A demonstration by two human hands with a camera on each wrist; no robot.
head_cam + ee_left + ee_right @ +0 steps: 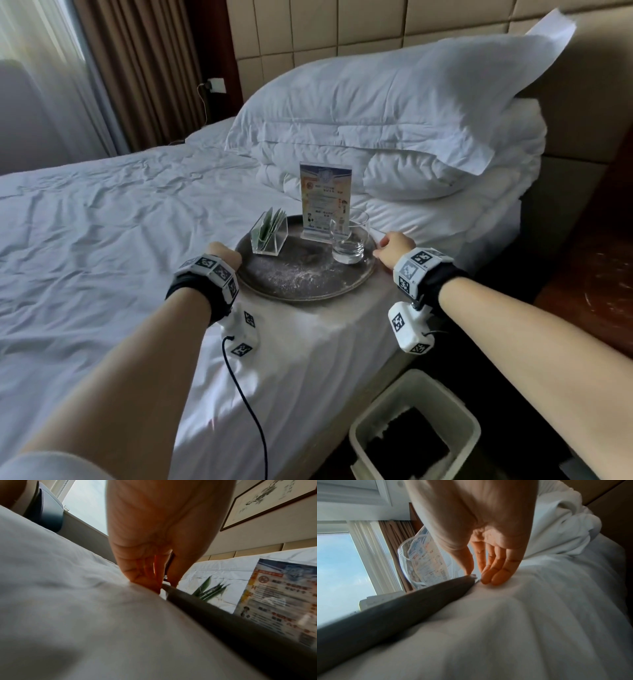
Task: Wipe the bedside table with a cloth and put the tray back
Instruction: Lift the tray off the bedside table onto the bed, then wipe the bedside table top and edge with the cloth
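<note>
A round dark tray [301, 279] dusted with white specks lies on the white bedsheet [102, 240] near the bed's right edge. On it stand a drinking glass [347, 240], an upright printed sign [325, 198] and a clear holder of green packets [269, 233]. My left hand [224, 255] pinches the tray's left rim [240, 626], thumb inside, fingers [145, 580] outside against the sheet. My right hand [394, 245] is at the right rim [385, 618], thumb on top and fingers [494, 577] nearly straight beside it on the sheet. No cloth is in view.
Stacked white pillows [394, 102] lie just behind the tray. A dark wooden bedside table [589, 274] stands to the right of the bed. A pale bin [414, 431] with dark contents sits on the floor below my right forearm. Curtains [144, 68] hang at the far left.
</note>
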